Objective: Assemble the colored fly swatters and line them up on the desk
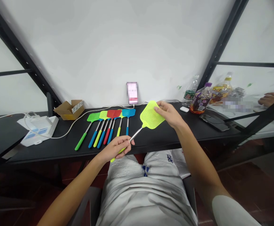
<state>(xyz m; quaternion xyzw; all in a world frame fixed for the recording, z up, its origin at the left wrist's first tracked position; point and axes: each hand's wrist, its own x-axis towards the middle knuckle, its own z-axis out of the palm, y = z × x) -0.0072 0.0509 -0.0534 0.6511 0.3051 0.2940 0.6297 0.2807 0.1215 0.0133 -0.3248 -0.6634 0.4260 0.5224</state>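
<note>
I hold a yellow-green fly swatter [150, 117] above the front edge of the black table [63, 146]. My left hand [115, 148] is closed round its yellow-green handle, with the metal shaft running up and right from my fingers. My right hand [169, 113] pinches the right edge of the swatter's mesh head. To the left, a row of several fly swatters [108, 124] lies flat on the table, heads green, yellow, red and blue, handles pointing toward me.
A phone [132, 93] leans against the back wall with a white cable. A cardboard box [69, 109] and a white power strip [38, 129] sit at left. Bottles [201, 99], earbuds case [184, 109] and a dark phone [214, 122] lie at right. Another person's hand [270, 99] rests far right.
</note>
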